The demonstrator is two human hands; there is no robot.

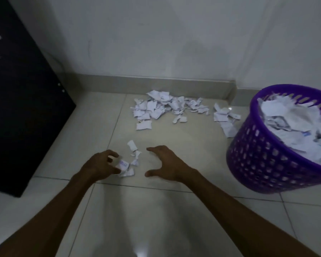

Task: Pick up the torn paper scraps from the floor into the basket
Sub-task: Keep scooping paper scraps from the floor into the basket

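A small cluster of torn white paper scraps (132, 160) lies on the tiled floor between my hands. My left hand (102, 165) curls around a scrap with blue print at the cluster's left edge, fingers pinching it. My right hand (167, 162) hovers just right of the cluster, fingers spread, holding nothing. A larger pile of scraps (167, 106) lies farther off near the wall. The purple perforated basket (263, 160) stands at the right, heaped with torn paper.
A dark cabinet (20, 108) stands at the left, its corner close to my left arm. A white wall with a grey skirting board (156, 80) runs behind the far pile. More scraps (224, 115) lie beside the basket.
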